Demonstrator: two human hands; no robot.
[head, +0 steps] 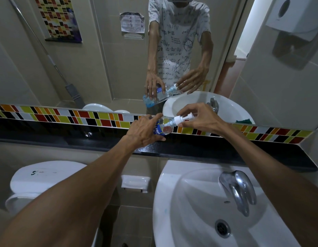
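- The sink (161,193) lay nearest, tap (238,189) at its rear.
- Behind the sink, over the black ledge (190,148), the left hand (145,131) grasped the tilted clear bottle (164,124) by its body.
- The right hand (199,118) pinched the bottle's white pump (179,119).
- The mirror (101,68) stood farthest behind the sink.

Half of bottle (165,126) label hidden under left hand (145,132); sink (163,186) cut off below.

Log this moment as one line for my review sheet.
left hand grips tilted bottle | right hand pinches pump head | near black ledge | sink below
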